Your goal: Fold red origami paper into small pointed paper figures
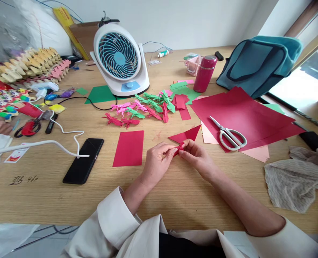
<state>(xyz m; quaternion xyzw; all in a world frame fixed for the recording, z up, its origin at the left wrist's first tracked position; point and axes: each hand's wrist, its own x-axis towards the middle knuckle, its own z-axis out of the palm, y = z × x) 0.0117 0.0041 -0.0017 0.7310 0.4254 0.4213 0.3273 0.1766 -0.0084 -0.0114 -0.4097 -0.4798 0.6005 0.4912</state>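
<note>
Between the fingertips of both hands is a small folded piece of red paper, held just above the table. My left hand pinches its left end, and my right hand pinches the right end; the fingers cover much of it. Just beyond them lies a red paper triangle. A flat red paper rectangle rests to the left of my left hand. Farther back is a loose pile of folded paper figures in pink, green and red.
White-handled scissors lie on large red sheets at the right. A black phone with a white cable is at the left. Behind stand a white fan, a red flask and a teal bag. A crumpled cloth lies far right.
</note>
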